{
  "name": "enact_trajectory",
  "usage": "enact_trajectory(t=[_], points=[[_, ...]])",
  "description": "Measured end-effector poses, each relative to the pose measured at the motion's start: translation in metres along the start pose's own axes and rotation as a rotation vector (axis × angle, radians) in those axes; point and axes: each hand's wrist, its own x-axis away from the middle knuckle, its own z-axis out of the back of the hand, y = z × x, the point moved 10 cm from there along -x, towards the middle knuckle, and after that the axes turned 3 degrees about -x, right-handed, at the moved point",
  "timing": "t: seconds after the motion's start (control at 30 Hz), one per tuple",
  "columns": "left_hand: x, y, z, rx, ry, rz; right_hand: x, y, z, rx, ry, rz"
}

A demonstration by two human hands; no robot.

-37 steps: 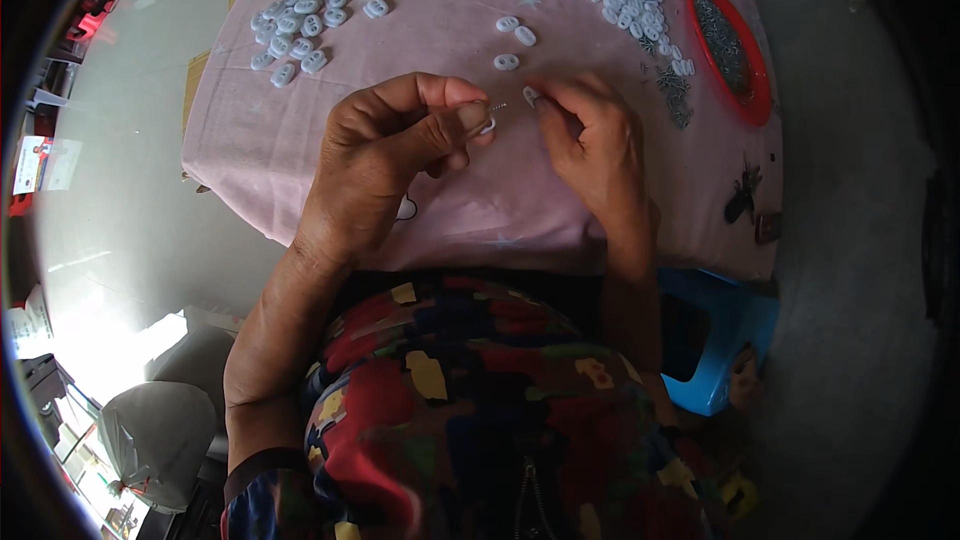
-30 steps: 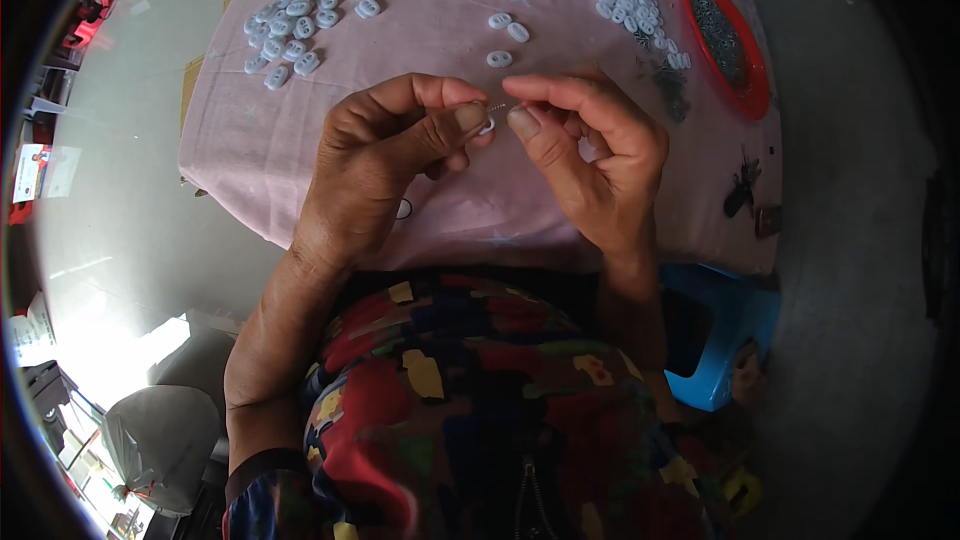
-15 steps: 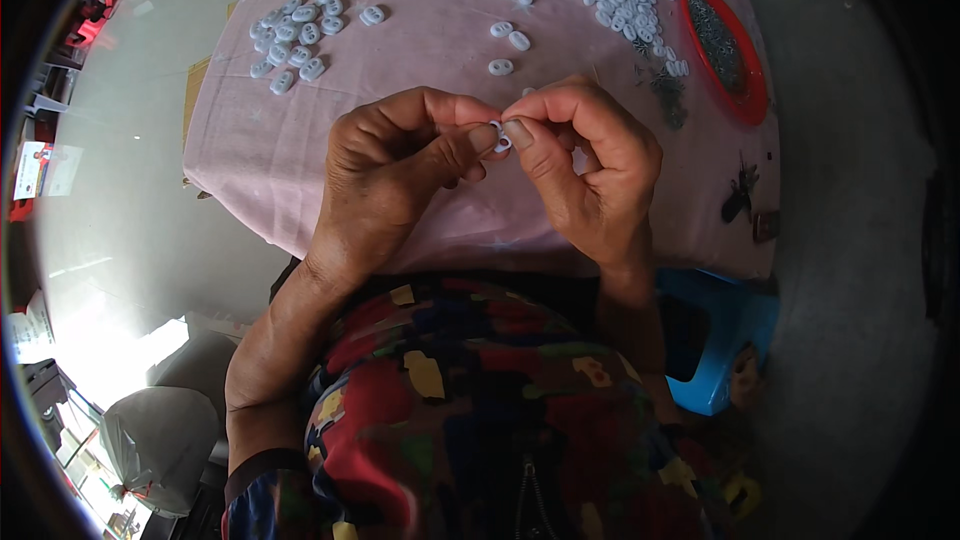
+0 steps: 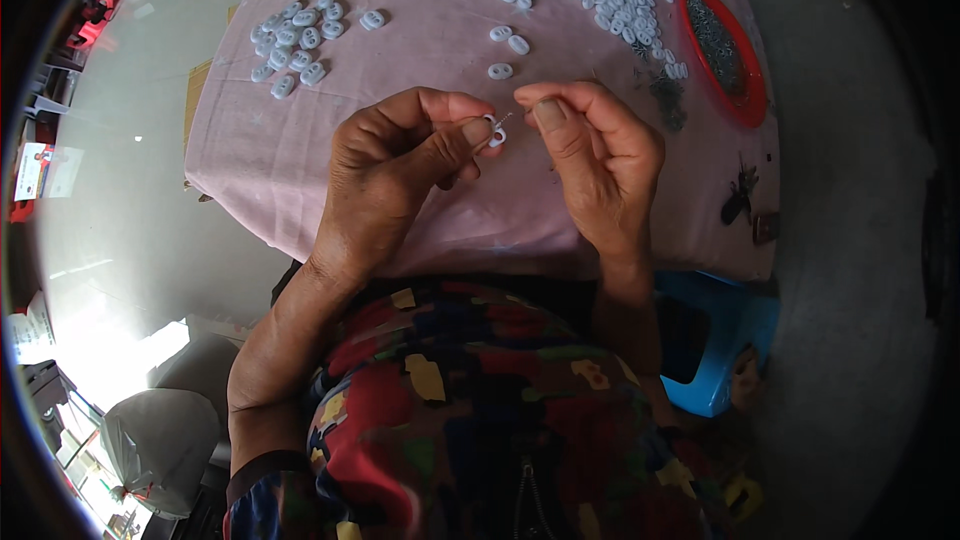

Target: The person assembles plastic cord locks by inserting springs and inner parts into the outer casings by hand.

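Left hand (image 4: 400, 155): thumb and forefinger pinch a white two-holed oval piece (image 4: 502, 131) above the pink-covered worktop (image 4: 270, 160). The piece lies between the hands, its long axis apparently running near to far (partly hidden by the thumb). A thin metal screw (image 4: 507, 117) projects far-right from it, toward the right hand (image 4: 605, 155), which stands just beside, fingers curled; whether it holds anything, cannot tell.

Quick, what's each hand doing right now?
Left hand: closed, pinching a small white piece, thin screw beside it.
Right hand: fingers curled, apart from that piece; whether it holds anything cannot be told.
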Motion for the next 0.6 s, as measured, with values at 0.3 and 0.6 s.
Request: enact_trajectory(t=[0.3,0.6], points=[[-0.004,-0.005,0.009,-0.019,0.042,0.010,0.000,0.036,0.013,0.826,-0.018,0.038],[-0.003,0.002,0.007,-0.067,0.031,-0.025,0.002,0.038,0.012,0.316,0.037,-0.178]])
